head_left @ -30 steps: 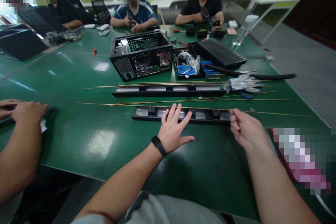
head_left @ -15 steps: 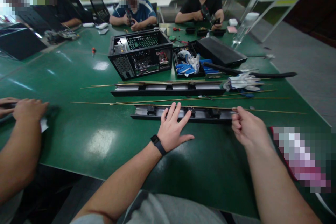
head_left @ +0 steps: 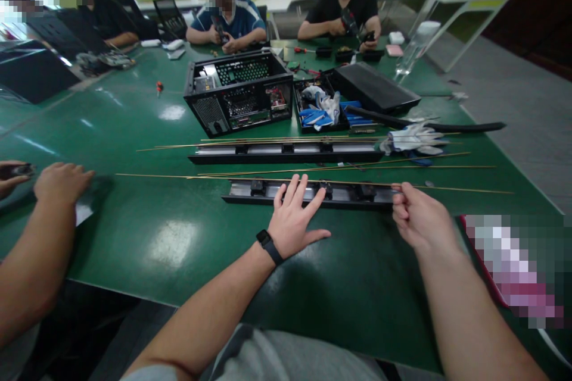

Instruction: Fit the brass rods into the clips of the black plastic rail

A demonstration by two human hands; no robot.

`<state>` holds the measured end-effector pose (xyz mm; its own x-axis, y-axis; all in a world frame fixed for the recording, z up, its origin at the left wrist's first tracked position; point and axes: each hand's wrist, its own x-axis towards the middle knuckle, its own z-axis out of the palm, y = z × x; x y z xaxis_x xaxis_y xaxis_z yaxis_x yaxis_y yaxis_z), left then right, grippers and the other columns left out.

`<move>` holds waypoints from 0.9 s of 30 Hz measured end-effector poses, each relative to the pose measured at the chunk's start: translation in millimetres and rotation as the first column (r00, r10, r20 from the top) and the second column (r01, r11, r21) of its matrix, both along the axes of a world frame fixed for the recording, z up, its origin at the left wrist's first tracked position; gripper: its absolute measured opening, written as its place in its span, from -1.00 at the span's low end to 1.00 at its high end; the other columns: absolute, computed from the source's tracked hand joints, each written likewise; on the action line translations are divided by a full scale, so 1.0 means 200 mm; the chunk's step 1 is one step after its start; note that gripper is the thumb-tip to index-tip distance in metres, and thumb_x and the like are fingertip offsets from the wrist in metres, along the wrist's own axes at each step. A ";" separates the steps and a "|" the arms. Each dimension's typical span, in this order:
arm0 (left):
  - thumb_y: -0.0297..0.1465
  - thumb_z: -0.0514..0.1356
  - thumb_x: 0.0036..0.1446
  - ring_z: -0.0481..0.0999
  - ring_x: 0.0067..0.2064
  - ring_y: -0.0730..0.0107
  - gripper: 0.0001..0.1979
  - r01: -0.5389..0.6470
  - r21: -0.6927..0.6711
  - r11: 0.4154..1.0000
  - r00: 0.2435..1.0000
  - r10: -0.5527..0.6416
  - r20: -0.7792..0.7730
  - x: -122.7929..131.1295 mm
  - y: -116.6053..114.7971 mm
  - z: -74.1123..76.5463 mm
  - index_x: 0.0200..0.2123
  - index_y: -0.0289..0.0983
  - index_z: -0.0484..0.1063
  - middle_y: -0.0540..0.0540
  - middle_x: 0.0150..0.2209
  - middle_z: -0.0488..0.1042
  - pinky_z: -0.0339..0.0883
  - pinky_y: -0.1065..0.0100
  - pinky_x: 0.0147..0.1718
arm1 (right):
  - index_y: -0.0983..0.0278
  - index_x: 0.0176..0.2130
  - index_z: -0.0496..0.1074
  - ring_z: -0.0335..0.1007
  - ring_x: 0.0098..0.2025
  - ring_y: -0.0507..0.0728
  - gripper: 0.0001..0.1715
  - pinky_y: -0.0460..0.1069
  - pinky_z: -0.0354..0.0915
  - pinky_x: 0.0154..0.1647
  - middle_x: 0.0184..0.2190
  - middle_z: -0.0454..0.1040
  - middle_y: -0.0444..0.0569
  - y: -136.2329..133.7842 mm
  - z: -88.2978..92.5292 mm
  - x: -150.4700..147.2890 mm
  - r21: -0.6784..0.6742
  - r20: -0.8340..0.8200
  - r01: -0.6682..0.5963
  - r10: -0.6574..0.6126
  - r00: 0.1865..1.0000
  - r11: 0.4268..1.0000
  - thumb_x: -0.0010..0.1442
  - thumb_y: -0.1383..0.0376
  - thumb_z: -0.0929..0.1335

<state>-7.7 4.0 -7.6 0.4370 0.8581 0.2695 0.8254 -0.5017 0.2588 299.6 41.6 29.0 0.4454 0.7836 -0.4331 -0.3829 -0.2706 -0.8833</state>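
Observation:
My left hand (head_left: pixel 295 214) lies with fingers spread across the near black channel (head_left: pixel 241 199), a long trough with a silvery inside and several dark blocks in it. At the channel's right end my right hand (head_left: pixel 415 214) is closed in a pinch on a thin brass-coloured rod (head_left: pixel 465 190). That rod runs along the channel's far edge, under or beside my left fingertips; which of the two I cannot tell. Behind it lies a second black channel (head_left: pixel 286 158) of the same kind, with more thin rods (head_left: pixel 348 168) between and on top of them.
An open computer case (head_left: pixel 239 95) stands behind the channels. Beside it are a box of gloves (head_left: pixel 319 110), a black panel (head_left: pixel 375 86) and a white glove (head_left: pixel 415 138). A co-worker's hand (head_left: pixel 62 184) rests on the table at left. Two people sit opposite holding tools.
The rod in my right hand has slid slightly to the left, and that hand has shifted a little with it. My left hand stays put. The co-worker's hands at left moved right.

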 end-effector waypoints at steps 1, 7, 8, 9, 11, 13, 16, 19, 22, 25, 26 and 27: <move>0.09 0.68 0.27 0.07 0.83 -0.53 0.11 0.000 -0.004 1.000 1.000 0.000 -0.003 0.00 0.00 0.00 0.74 -0.02 0.38 -0.49 0.82 0.10 0.07 -0.49 0.69 | 0.23 -0.19 0.60 0.11 -0.70 -0.10 -0.72 -0.22 -0.02 -0.77 -0.51 0.43 -0.25 0.00 0.00 0.00 0.000 -0.006 -0.016 0.016 1.000 1.000 0.53 0.19 0.62; 0.09 0.67 0.28 0.06 0.83 -0.53 0.12 0.009 -0.009 1.000 1.000 -0.009 -0.002 0.00 0.00 0.01 0.74 -0.04 0.37 -0.51 0.81 0.10 0.08 -0.49 0.69 | 0.23 -0.19 0.62 0.10 -0.68 -0.11 -0.67 -0.20 -0.05 -0.74 -0.51 0.41 -0.26 0.00 -0.03 0.02 0.038 0.016 -0.025 0.025 1.000 0.999 0.43 0.13 0.69; 0.09 0.68 0.28 0.07 0.83 -0.54 0.12 0.009 -0.005 1.000 1.000 -0.009 0.001 0.00 0.00 0.01 0.74 -0.03 0.37 -0.50 0.81 0.10 0.08 -0.49 0.69 | 0.23 -0.19 0.63 0.10 -0.67 -0.11 -0.68 -0.20 -0.05 -0.73 -0.51 0.41 -0.26 0.00 -0.03 0.02 0.037 0.013 -0.033 0.033 0.999 0.999 0.44 0.14 0.68; 0.09 0.68 0.27 0.07 0.82 -0.54 0.12 0.010 -0.001 1.000 1.000 -0.010 0.005 0.00 0.00 0.00 0.74 -0.03 0.37 -0.50 0.81 0.11 0.08 -0.49 0.68 | 0.23 -0.19 0.63 0.10 -0.67 -0.11 -0.69 -0.19 -0.04 -0.73 -0.51 0.40 -0.26 0.00 -0.03 0.02 0.033 0.005 -0.046 0.046 0.999 0.998 0.44 0.14 0.68; 0.09 0.68 0.28 0.08 0.82 -0.55 0.12 0.013 0.004 1.000 1.000 -0.013 0.009 0.00 0.00 0.00 0.74 -0.05 0.38 -0.51 0.81 0.12 0.10 -0.48 0.68 | 0.23 -0.18 0.64 0.09 -0.66 -0.10 -0.71 -0.18 -0.03 -0.73 -0.51 0.40 -0.25 0.01 -0.03 0.02 0.019 -0.010 -0.069 0.069 0.998 0.997 0.44 0.14 0.68; 0.10 0.68 0.28 0.09 0.82 -0.55 0.12 0.016 0.002 1.000 1.000 -0.016 0.009 0.00 0.00 0.00 0.74 -0.06 0.38 -0.53 0.81 0.11 0.11 -0.48 0.67 | 0.21 -0.17 0.63 0.07 -0.65 -0.09 -0.70 -0.16 -0.07 -0.74 -0.51 0.41 -0.24 0.01 -0.04 0.03 0.017 -0.003 -0.052 0.052 0.999 0.999 0.44 0.12 0.67; 0.10 0.68 0.27 0.08 0.82 -0.54 0.12 0.019 0.000 1.000 1.000 -0.019 0.010 0.00 0.00 0.00 0.74 -0.07 0.38 -0.54 0.81 0.10 0.12 -0.48 0.67 | 0.19 -0.20 0.60 0.05 -0.64 -0.09 -0.69 -0.15 -0.11 -0.73 -0.49 0.41 -0.22 0.01 -0.05 0.04 0.032 0.029 -0.016 0.015 0.999 0.999 0.44 0.12 0.67; 0.09 0.69 0.27 0.08 0.82 -0.54 0.13 0.021 0.000 1.000 1.000 -0.021 0.012 0.00 0.00 0.00 0.74 -0.07 0.38 -0.55 0.81 0.09 0.12 -0.48 0.67 | 0.19 -0.20 0.62 0.07 -0.62 -0.09 -0.71 -0.15 -0.09 -0.70 -0.46 0.43 -0.20 0.01 -0.05 0.04 0.024 0.032 -0.062 0.061 0.998 0.998 0.40 0.13 0.68; 0.09 0.69 0.27 0.07 0.83 -0.55 0.13 0.020 0.001 1.000 1.000 -0.020 0.009 0.00 0.01 0.00 0.74 -0.08 0.38 -0.56 0.81 0.08 0.13 -0.49 0.67 | 0.21 -0.18 0.65 0.06 -0.62 -0.09 -0.76 -0.15 -0.09 -0.70 -0.46 0.43 -0.20 0.01 -0.04 0.03 0.007 0.013 -0.079 0.079 0.997 0.997 0.44 0.16 0.65; 0.10 0.69 0.26 0.07 0.83 -0.54 0.13 0.024 0.006 1.000 1.000 -0.025 0.011 0.00 0.01 0.00 0.74 -0.07 0.38 -0.56 0.81 0.09 0.13 -0.48 0.67 | 0.21 -0.21 0.62 0.02 -0.64 -0.09 -0.76 -0.14 -0.12 -0.71 -0.48 0.41 -0.21 0.01 -0.03 0.02 0.004 0.010 -0.027 0.027 1.000 1.000 0.51 0.19 0.59; 0.10 0.69 0.26 0.07 0.83 -0.54 0.13 0.025 0.007 1.000 1.000 -0.025 0.013 0.00 0.01 0.00 0.74 -0.07 0.38 -0.56 0.81 0.09 0.12 -0.47 0.67 | 0.21 -0.22 0.61 0.03 -0.64 -0.09 -0.75 -0.14 -0.12 -0.71 -0.48 0.41 -0.21 0.01 -0.03 0.02 0.007 0.015 -0.023 0.023 1.000 1.000 0.51 0.19 0.59; 0.10 0.69 0.26 0.07 0.83 -0.54 0.14 0.025 0.006 1.000 1.000 -0.026 0.014 0.00 0.01 0.00 0.74 -0.07 0.38 -0.55 0.81 0.09 0.12 -0.47 0.68 | 0.21 -0.22 0.61 0.04 -0.64 -0.09 -0.75 -0.15 -0.11 -0.71 -0.48 0.41 -0.21 0.01 -0.03 0.01 0.011 0.019 -0.032 0.031 0.999 0.999 0.49 0.18 0.61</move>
<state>-8.1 5.4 -8.5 0.4548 0.8450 0.2813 0.8085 -0.5242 0.2674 302.5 42.9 23.6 0.4285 0.8021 -0.4158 -0.3573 -0.2723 -0.8934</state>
